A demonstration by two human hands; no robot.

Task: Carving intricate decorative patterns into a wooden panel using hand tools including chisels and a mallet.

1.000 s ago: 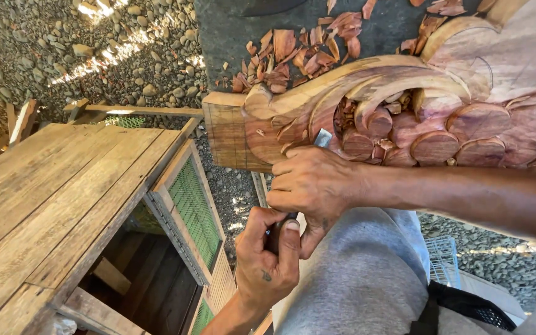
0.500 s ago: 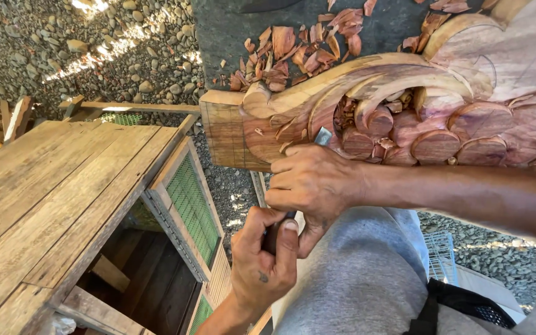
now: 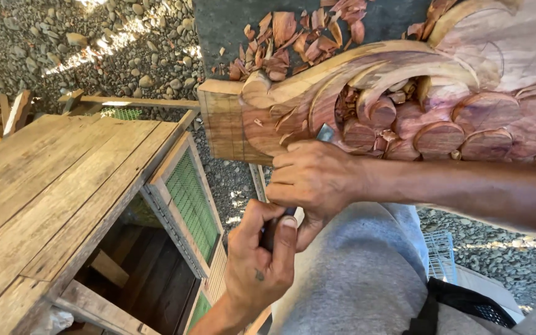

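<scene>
Little displacement is noted against the frame half a second back: the left hand (image 3: 259, 267) has been closed slightly tighter around the handle end, and the right hand (image 3: 314, 180) has been kept in place against the wood.

Carved wooden panel (image 3: 404, 105): reddish wood, lying across the upper right of the view and over the person's lap. A long sweeping scroll has been cut along its upper edge and is well defined. Below the scroll, a row of rounded, scale-like lobes has been roughed out; faces are uneven and tool marks are visible, so finishing is judged to be outstanding. The squared left end of the block is uncut and pencil lines are seen on it. Progress is judged as mid-stage: main forms blocked in, detail and smoothing left.

Wooden bench (image 3: 51, 192): plank top at left, with a green-meshed frame at its edge; nothing is carried on it.

Wood chips (image 3: 293, 37): a loose pile on the dark sheet above the panel, consistent with much material already removed.

Chisel (image 3: 325, 133): only the metal tip is seen, set against the recess left of the lobes. The blade is grasped by the right grip, knuckles resting on the panel; the dark handle end is clenched by the left grip.
</scene>
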